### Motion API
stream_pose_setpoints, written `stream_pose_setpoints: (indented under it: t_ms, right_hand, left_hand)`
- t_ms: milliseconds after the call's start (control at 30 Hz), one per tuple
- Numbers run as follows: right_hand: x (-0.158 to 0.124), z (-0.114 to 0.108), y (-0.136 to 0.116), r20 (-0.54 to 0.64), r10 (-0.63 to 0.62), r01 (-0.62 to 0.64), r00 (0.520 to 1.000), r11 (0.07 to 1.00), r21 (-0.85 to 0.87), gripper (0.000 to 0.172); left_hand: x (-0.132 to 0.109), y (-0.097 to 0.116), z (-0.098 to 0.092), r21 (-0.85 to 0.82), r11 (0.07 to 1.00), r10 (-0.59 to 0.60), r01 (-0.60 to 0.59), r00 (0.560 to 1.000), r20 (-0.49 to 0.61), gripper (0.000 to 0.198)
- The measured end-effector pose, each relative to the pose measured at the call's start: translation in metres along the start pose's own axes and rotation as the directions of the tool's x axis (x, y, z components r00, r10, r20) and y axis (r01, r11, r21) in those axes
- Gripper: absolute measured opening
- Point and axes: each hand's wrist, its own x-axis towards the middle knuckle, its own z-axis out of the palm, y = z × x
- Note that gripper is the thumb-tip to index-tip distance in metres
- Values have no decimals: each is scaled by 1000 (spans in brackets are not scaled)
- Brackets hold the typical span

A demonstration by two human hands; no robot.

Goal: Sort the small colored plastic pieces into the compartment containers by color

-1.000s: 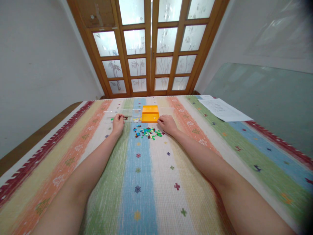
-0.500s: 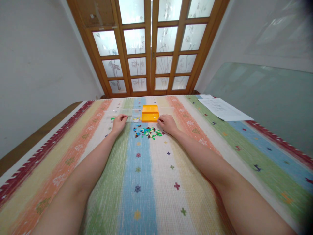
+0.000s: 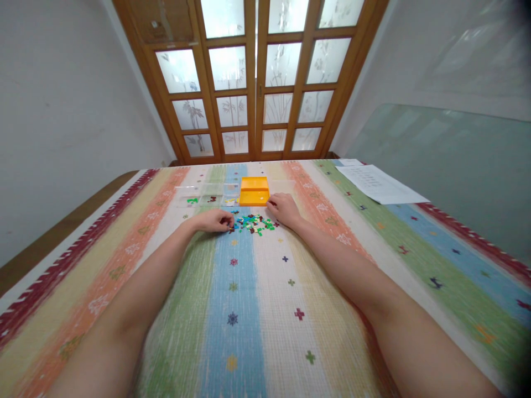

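Note:
A loose pile of small building bricks [image 3: 255,223], in green, blue, brown and pale yellow, lies on the tablecloth. At its left edge is my left hand [image 3: 213,221], fingers curled and closed; what they hold, if anything, is too small to make out. My right hand [image 3: 284,209] rests by the right corner of the open orange box [image 3: 254,197], its fingers drawn together and their tips partly hidden. Left of that box stands a clear plastic divided box [image 3: 179,197], with green bricks [image 3: 192,200], brown bricks [image 3: 212,199] and yellow bricks [image 3: 230,201] in separate compartments.
A striped tablecloth [image 3: 232,342] covers the table. Printed paper sheets [image 3: 379,184] lie at the far right. Beyond the table are wooden doors with glass panes [image 3: 259,88], and a pale green panel [image 3: 448,160] stands along the right side.
My left hand has moved right and nearer from the clear box's brown compartment to the pile's left edge, uncovering the brown bricks. The right hand has stayed by the orange box.

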Motion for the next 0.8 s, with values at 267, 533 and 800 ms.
stream_pose_setpoints:
  t_ms: [267,533,800]
  right_hand:
    - [0,0,0,1,-4,4,1000,1000,3,23]
    - [0,0,1,10,5,-5,1000,1000,8,23]
    - [0,0,1,6,-4,4,1000,1000,6,23]
  left_hand:
    - [0,3,0,-30,999,38,-38,999,8,16]
    - [1,2,1,-84,995,44,-46,999,-22,18]
    - [1,2,0,-54,996,76,-77,997,-18,15]
